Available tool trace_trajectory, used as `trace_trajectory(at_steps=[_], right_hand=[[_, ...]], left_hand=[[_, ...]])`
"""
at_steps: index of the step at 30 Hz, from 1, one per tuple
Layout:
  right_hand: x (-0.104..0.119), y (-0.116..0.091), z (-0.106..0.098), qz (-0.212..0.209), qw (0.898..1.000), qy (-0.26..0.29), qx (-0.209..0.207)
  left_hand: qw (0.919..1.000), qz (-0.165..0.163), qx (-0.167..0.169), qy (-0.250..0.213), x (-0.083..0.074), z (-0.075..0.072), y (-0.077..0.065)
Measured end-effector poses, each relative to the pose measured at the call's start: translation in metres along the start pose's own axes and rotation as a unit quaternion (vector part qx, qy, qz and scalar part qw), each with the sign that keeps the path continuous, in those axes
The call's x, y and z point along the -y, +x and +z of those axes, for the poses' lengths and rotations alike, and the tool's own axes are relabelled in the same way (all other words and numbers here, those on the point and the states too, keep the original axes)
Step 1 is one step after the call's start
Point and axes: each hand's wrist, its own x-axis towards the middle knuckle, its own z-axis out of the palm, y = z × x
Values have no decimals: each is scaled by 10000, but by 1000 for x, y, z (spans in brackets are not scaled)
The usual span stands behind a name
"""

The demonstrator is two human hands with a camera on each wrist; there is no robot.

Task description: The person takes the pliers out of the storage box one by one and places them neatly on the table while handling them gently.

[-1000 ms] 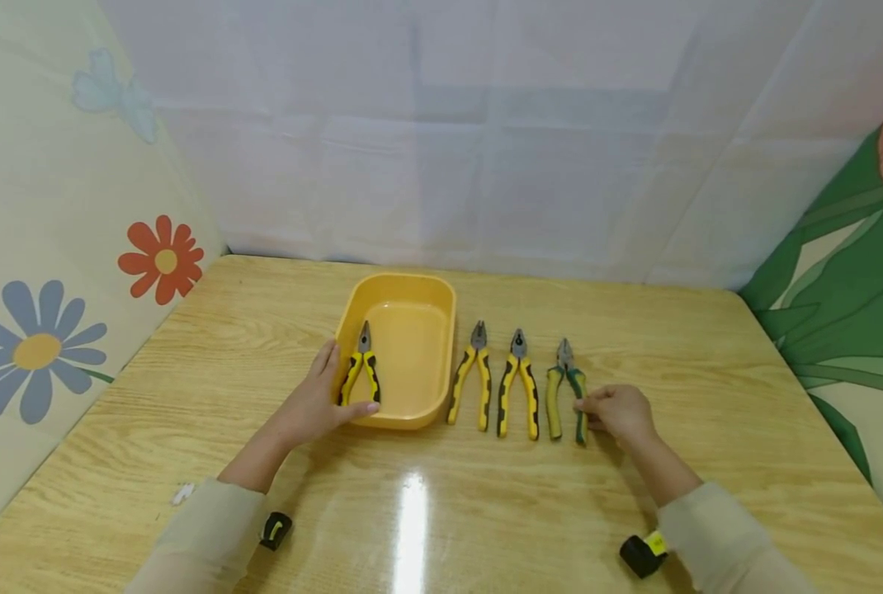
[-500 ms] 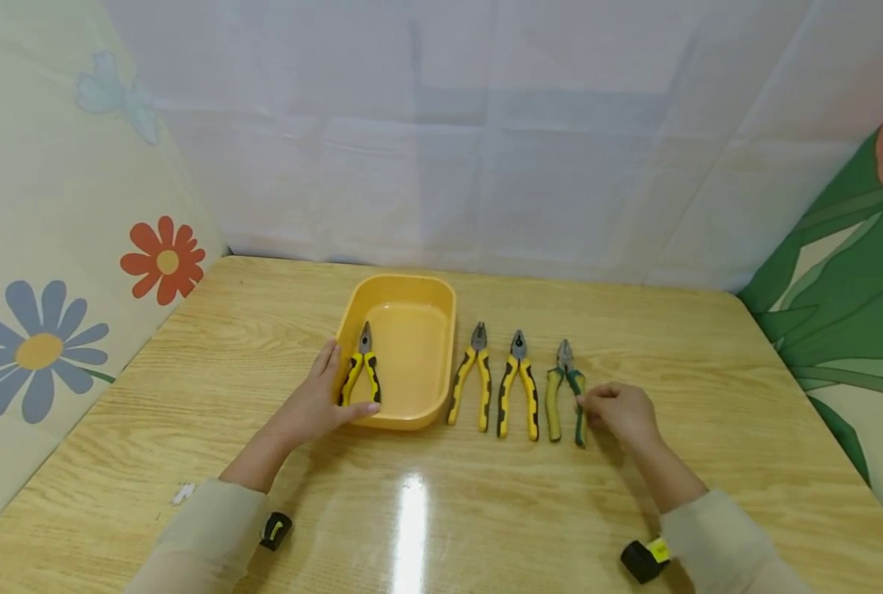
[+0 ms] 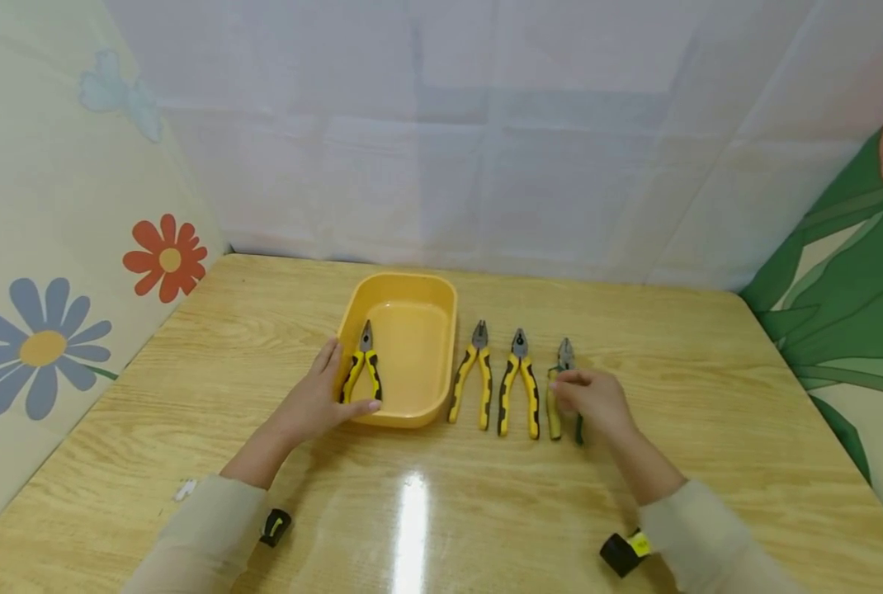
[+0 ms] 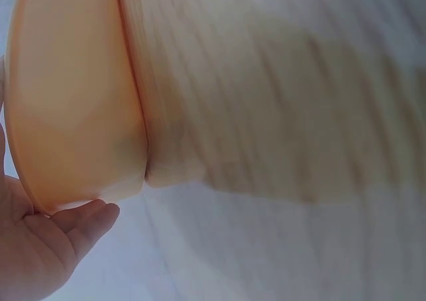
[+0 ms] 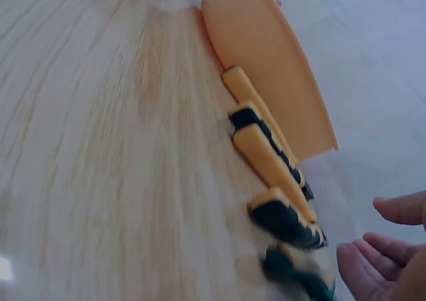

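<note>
My left hand (image 3: 308, 408) holds the near left corner of a yellow plastic tray (image 3: 419, 419), thumb over the rim and fingers along the outer side. Inside the tray lies one pair of yellow-and-black pliers (image 3: 368, 363). My right hand (image 3: 597, 404) is over a pair of green-handled pliers (image 3: 554, 417), hiding part of the right handle. In the right wrist view its thumb and fingers (image 5: 363, 274) stand apart with nothing between them. To the left lie two more yellow-and-black pliers, the nearer pair (image 3: 519, 379) and another (image 3: 479, 371) beside the tray.
All this is on a wood-grain table (image 3: 479, 511). A small white scrap (image 3: 185, 490) lies at the left. Small black devices sit at each wrist, one by the left sleeve (image 3: 274, 526) and one by the right sleeve (image 3: 623, 554). A white cloth (image 3: 486, 165) hangs behind.
My right hand has let go of the green pliers' right handle and moved left and slightly up over them. The left hand, the tray and the pliers stay put.
</note>
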Motion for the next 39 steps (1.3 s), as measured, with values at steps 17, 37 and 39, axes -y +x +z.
trace_trajectory(at_steps=[17,37,39], right_hand=[[37,-1,46,-36,9798,1412,1418],[65,-1,85,-249,9561,2161,1964],[66,-1,89,-224,9534,2251,1998]], left_hand=[[9999,91,-114,59,3,1,0],[9998,87,-196,-48,3,1,1],[9998,94,-190,-66,3,1,1]])
